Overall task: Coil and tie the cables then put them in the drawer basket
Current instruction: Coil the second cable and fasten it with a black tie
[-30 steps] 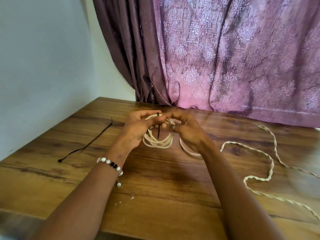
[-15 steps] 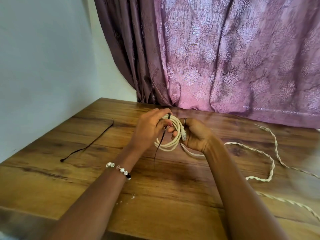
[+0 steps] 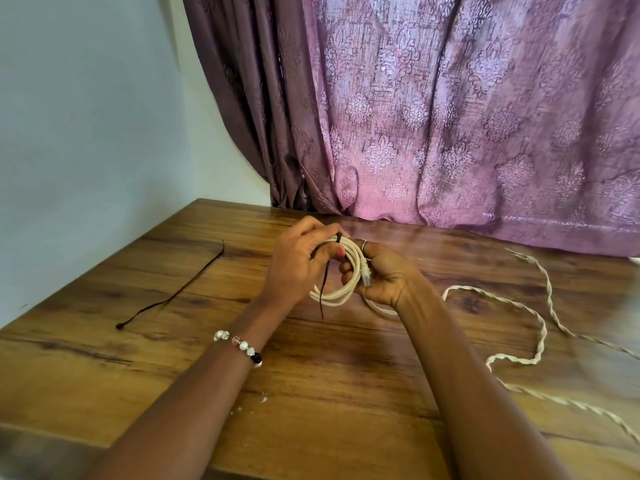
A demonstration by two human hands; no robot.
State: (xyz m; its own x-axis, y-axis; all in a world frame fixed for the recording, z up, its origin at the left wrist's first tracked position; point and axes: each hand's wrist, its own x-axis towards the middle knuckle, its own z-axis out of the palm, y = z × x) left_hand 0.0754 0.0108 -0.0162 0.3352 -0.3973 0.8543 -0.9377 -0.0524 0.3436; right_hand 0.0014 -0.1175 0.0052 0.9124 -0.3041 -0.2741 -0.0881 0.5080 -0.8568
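Nearest, at 3 o'clock, a loose twisted cable (image 3: 533, 344) lay uncoiled on the table (image 3: 311, 375). At centre, the right hand (image 3: 384, 275) gripped the coiled cable (image 3: 349, 275) above the wood. The left hand (image 3: 298, 261) pinched a black tie (image 3: 323, 289) at the coil's top. Judgement: cinch snugly while the loops are bunched. A spare tie (image 3: 173, 292) lay at 9 o'clock.

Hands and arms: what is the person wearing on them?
Both forearms are bare, with no sleeves showing. The left hand has a bracelet of white, clear and dark round beads on its wrist, and pink polish on a thumbnail. The right hand wears a thin silver ring on one finger.
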